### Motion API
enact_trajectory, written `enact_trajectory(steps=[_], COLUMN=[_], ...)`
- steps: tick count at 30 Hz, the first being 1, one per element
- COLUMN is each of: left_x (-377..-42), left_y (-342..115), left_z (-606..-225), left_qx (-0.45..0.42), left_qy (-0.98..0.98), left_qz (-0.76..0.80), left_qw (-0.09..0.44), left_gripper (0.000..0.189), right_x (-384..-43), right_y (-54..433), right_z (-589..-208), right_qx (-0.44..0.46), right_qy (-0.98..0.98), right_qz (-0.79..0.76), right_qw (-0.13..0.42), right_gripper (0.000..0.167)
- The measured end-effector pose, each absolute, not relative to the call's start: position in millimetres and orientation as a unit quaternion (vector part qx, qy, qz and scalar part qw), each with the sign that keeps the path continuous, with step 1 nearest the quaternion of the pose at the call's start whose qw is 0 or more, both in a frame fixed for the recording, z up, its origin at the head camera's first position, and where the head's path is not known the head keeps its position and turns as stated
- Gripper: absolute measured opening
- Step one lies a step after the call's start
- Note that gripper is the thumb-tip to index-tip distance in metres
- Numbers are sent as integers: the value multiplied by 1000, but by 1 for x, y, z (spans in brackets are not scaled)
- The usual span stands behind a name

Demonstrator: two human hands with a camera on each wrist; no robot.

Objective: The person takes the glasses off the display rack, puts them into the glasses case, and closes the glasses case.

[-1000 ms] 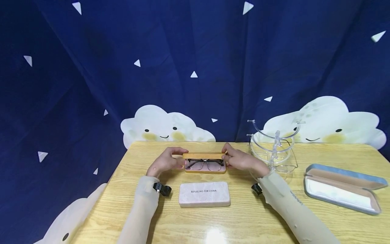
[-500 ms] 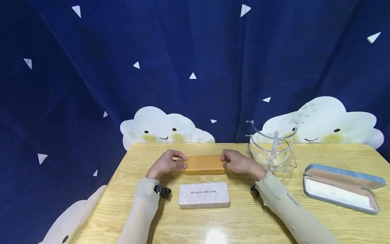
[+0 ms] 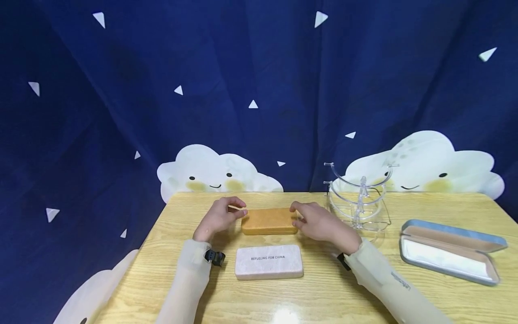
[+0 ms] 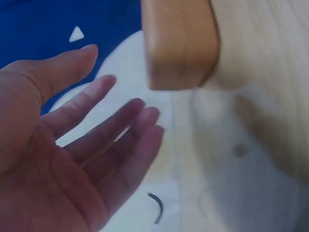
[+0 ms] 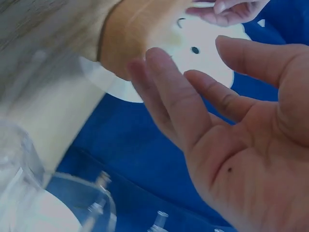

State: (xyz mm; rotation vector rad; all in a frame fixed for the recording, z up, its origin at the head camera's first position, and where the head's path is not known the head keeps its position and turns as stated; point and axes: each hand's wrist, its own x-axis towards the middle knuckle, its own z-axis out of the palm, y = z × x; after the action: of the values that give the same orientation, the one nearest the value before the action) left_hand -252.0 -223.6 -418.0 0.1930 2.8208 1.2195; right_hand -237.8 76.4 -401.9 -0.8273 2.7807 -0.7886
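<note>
A closed orange glasses case (image 3: 270, 221) lies on the wooden table between the two hands. In the left wrist view, the left hand (image 4: 91, 140) has its fingers spread and relaxed, apart from the end of the orange case (image 4: 181, 46). The right hand (image 3: 317, 221) is at the case's other end. Its fingers look loosely bent and hold nothing in the right wrist view, where the orange case (image 5: 128, 36) shows behind the fingertips. Nearer the person, a pale glasses case (image 3: 269, 262) lettered "REFUELING FOR CHINA" lies closed.
A clear tiered glasses stand (image 3: 360, 202) bearing wire-framed glasses rises behind the right forearm. An opened blue glasses case (image 3: 451, 252) with a white cloth inside lies at the right. A dark blue curtain (image 3: 226, 67) hangs along the table's back edge.
The lid of the orange case has come down over the black-topped glasses inside it. Both hands have since loosened from its ends and drawn slightly apart.
</note>
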Motion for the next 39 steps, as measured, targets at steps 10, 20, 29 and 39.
enact_trajectory(steps=[10,20,29,39], left_x=[-229,-219,-226,-235], left_y=[-178,-124,-80,-44], left_z=[-382,-356,-358,-364], left_qx=[171,283,309,284], left_qy=[904,888,897,923], left_qz=[384,334,307,259], left_qw=[-71,-139,-77,-24], left_gripper=[20,19,17,18], right_x=[-204,-183,-182,-188], right_y=[109,161,210,252], right_z=[-386,-388,-394,-399], right_qx=[-353,-326,-295,-234], right_qy=[896,898,904,930], right_qz=[-268,-260,-233,-156], right_qw=[-39,-142,-204,-237], right_gripper=[17,17,28,24])
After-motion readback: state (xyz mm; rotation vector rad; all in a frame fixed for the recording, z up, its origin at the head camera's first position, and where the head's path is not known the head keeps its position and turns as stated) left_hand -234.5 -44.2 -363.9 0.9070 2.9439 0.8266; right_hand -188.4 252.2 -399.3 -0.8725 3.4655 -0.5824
